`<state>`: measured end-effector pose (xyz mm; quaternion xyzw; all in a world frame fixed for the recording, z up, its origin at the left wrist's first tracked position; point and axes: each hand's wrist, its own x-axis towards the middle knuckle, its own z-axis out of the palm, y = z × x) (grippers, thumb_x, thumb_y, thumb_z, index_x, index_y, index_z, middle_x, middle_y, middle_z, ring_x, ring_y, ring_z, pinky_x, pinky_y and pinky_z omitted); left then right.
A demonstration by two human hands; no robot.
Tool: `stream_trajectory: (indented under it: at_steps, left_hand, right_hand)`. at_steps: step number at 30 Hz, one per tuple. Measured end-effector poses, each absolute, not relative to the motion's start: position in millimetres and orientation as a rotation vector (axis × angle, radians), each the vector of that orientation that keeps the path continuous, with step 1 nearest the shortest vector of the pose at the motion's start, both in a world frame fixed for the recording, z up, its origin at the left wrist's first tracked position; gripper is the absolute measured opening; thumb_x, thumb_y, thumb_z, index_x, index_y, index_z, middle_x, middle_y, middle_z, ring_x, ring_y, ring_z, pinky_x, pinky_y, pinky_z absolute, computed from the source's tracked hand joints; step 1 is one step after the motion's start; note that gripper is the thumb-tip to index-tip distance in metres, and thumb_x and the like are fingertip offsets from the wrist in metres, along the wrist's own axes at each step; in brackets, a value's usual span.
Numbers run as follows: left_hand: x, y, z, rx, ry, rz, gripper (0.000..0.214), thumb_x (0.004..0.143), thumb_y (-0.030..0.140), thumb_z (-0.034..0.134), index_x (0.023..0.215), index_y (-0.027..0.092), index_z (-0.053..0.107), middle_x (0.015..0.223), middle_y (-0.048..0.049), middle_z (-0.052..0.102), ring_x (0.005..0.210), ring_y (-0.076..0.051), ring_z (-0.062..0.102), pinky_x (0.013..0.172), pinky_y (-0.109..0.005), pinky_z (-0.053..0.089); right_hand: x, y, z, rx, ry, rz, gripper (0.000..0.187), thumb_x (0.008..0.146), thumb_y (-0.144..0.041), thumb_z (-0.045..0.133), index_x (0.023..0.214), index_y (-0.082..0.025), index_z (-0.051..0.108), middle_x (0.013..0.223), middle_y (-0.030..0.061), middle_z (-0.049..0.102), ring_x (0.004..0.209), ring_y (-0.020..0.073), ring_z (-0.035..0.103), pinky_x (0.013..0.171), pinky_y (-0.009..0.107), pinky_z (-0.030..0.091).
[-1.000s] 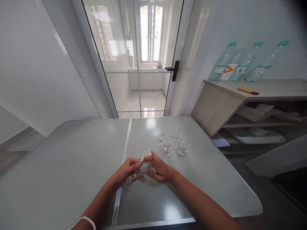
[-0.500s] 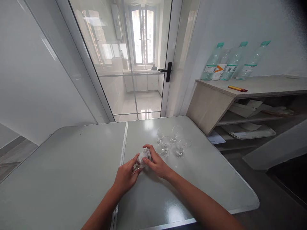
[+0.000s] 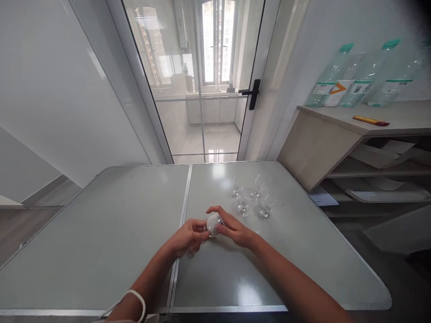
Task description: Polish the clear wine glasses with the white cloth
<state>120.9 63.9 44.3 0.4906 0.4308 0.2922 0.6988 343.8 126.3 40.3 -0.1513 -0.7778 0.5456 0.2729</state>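
Between my two hands is a small stemmed glass (image 3: 213, 225), tilted just above the table. My left hand (image 3: 189, 237) pinches it at the left end, where the fingers partly hide the stem and foot. The fingers of my right hand (image 3: 232, 226) curve around its bowl from the right. Something whitish shows in the bowl; whether it is a cloth or paper, I cannot tell. Just beyond my right hand, several clear stemmed glasses (image 3: 244, 208) stand upright in a close group.
The grey table (image 3: 111, 229) has a metal strip (image 3: 186, 193) across it. Behind it is a glass door with a black handle (image 3: 253, 94). At the right, a wooden shelf (image 3: 313, 139) carries plastic bottles (image 3: 357, 87) and a yellow-red packet (image 3: 370, 120).
My left hand has shifted its hold on the glass, and the glass has turned in my hands. The view has swung a little left, so everything appears further right.
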Motion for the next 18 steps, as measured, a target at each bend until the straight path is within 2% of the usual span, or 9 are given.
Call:
stream_trajectory:
  at_steps: [2, 6, 8, 10, 13, 16, 18]
  left_hand:
    - [114.9, 66.6, 45.0, 0.934, 0.851, 0.567, 0.04, 0.08, 0.05, 0.08, 0.091, 0.015, 0.065, 0.062, 0.0088, 0.042, 0.038, -0.002, 0.021, 0.037, -0.02, 0.025]
    - [108.3, 65.7, 44.4, 0.916, 0.774, 0.509, 0.041, 0.08, 0.052, 0.079, 0.082, 0.017, 0.059, 0.054, 0.011, 0.036, 0.038, -0.003, 0.016, 0.037, -0.02, 0.024]
    - [110.6, 62.7, 45.8, 1.036, 0.843, 0.587, 0.042, 0.083, 0.054, 0.077, 0.08, 0.016, 0.059, 0.056, 0.0093, 0.038, 0.04, -0.003, 0.021, 0.039, -0.02, 0.024]
    - [115.2, 59.6, 47.5, 1.194, 0.96, 0.69, 0.045, 0.089, 0.058, 0.067, 0.081, 0.015, 0.061, 0.058, 0.0068, 0.041, 0.043, -0.005, 0.028, 0.042, -0.02, 0.024]
    - [120.8, 56.2, 45.4, 1.59, 1.219, 0.757, 0.045, 0.099, 0.057, 0.052, 0.093, 0.014, 0.068, 0.059, 0.0034, 0.048, 0.048, -0.01, 0.041, 0.05, -0.023, 0.031]
    - [121.7, 54.7, 35.1, 2.072, 1.534, 0.686, 0.041, 0.099, 0.047, 0.054, 0.12, 0.015, 0.069, 0.07, -0.0036, 0.064, 0.06, -0.018, 0.056, 0.059, -0.027, 0.037]
    - [121.2, 54.3, 27.4, 2.236, 1.66, 0.602, 0.045, 0.098, 0.043, 0.055, 0.13, 0.014, 0.066, 0.081, -0.01, 0.072, 0.066, -0.022, 0.061, 0.06, -0.028, 0.038]
  right_hand:
    - [346.1, 127.4, 35.6, -0.346, -2.161, 1.402, 0.049, 0.104, -0.056, 0.044, 0.139, -0.022, 0.044, 0.088, 0.0006, 0.06, 0.077, 0.0177, 0.051, 0.076, 0.031, 0.041]
    - [344.6, 123.4, 33.7, -0.291, -2.217, 1.243, 0.046, 0.102, -0.055, 0.05, 0.134, -0.022, 0.05, 0.102, 0.006, 0.059, 0.086, 0.0206, 0.053, 0.08, 0.034, 0.042]
    - [342.0, 120.5, 37.6, -0.376, -2.116, 1.338, 0.044, 0.103, -0.056, 0.046, 0.133, -0.023, 0.051, 0.101, 0.0055, 0.059, 0.086, 0.0207, 0.052, 0.082, 0.035, 0.043]
    - [338.8, 118.8, 42.3, -0.515, -1.939, 1.509, 0.044, 0.105, -0.057, 0.041, 0.132, -0.023, 0.052, 0.094, 0.0031, 0.059, 0.084, 0.02, 0.052, 0.081, 0.034, 0.043]
    - [334.5, 119.8, 46.7, -0.666, -1.661, 1.705, 0.049, 0.104, -0.062, 0.039, 0.131, -0.024, 0.053, 0.087, 0.0011, 0.057, 0.079, 0.019, 0.051, 0.076, 0.032, 0.043]
    - [331.0, 122.0, 46.7, -0.775, -1.452, 1.878, 0.049, 0.103, -0.065, 0.041, 0.129, -0.026, 0.056, 0.085, 0.0005, 0.058, 0.077, 0.0189, 0.052, 0.074, 0.032, 0.044]
    - [329.1, 122.1, 45.6, -0.837, -1.328, 1.986, 0.048, 0.102, -0.064, 0.043, 0.128, -0.026, 0.056, 0.088, 0.0009, 0.061, 0.08, 0.0193, 0.055, 0.077, 0.032, 0.045]
